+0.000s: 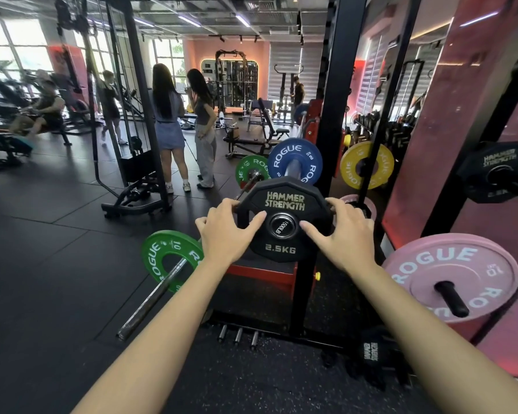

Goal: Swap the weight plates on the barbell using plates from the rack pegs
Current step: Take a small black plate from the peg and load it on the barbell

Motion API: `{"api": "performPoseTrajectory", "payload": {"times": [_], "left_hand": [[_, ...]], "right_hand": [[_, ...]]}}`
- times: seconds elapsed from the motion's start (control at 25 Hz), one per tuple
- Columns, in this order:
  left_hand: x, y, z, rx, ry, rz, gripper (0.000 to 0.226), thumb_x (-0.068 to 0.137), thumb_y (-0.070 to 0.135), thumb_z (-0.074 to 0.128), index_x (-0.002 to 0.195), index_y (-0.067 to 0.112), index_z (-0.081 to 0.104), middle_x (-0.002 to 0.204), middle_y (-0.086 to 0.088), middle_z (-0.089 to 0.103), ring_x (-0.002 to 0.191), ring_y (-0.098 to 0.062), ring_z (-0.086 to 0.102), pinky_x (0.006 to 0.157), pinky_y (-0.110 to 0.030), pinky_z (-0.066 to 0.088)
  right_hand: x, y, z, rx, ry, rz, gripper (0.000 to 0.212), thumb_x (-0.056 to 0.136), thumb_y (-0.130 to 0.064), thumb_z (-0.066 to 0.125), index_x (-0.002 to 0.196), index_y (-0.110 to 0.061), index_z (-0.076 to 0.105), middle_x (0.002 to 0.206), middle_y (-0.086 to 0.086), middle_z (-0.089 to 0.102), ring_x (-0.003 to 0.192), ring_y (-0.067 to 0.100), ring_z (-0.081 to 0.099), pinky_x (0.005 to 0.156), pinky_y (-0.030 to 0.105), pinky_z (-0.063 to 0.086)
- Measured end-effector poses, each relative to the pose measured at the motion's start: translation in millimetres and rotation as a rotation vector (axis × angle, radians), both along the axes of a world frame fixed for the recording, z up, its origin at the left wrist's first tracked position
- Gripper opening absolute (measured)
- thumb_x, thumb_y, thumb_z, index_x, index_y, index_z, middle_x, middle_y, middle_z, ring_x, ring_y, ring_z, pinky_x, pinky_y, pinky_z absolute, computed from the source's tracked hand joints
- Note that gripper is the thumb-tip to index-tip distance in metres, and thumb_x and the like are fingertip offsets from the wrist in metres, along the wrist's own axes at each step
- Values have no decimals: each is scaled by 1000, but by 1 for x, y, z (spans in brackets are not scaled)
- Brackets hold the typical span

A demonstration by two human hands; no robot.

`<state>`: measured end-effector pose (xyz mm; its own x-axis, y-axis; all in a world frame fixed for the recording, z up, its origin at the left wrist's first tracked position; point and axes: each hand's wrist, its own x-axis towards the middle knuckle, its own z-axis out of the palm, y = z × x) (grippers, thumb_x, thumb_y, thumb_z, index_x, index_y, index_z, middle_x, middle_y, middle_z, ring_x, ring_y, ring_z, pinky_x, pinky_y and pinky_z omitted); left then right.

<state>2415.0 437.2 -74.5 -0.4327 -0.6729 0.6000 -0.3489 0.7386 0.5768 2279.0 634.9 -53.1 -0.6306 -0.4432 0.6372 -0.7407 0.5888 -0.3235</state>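
Observation:
A black 2.5 kg Hammer Strength plate (284, 201) sits on the end of the barbell sleeve (280, 227), whose round cap shows in its hole. My left hand (225, 234) grips the plate's left edge, thumb across its face. My right hand (343, 233) grips the right edge the same way. Behind it on the same bar is a blue Rogue plate (295, 162). A pink Rogue plate (452, 276) hangs on a rack peg at the right. A yellow plate (367, 165) hangs further back.
A second barbell (159, 294) with a green 10 plate (171, 258) lies on the floor at left; another green plate (251, 171) is behind it. The black rack upright (335, 115) stands at centre right. Another black plate (377, 357) lies on the floor. Several people stand at mid-left.

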Motion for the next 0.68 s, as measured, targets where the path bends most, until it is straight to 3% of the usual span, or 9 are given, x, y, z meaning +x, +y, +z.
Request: {"api": "performPoseTrajectory", "payload": {"times": [0.2,0.68], "left_hand": [[-8,-4,0,-30,96,-20,63,75,80,57,115,31,54,108,16,62,106,-11,53,89,-30,21],[-61,-31,4,-23,108,-31,63,73,77,63,114,29,56,110,15,60,104,-10,52,88,-28,19]], "right_hand": [[-7,0,-3,-38,-38,-37,83,73,-77,54,133,-20,46,121,2,58,117,26,49,93,48,38],[-49,-33,-3,-15,-85,-73,80,81,-71,54,137,-14,44,130,5,56,123,27,47,96,49,37]]}}
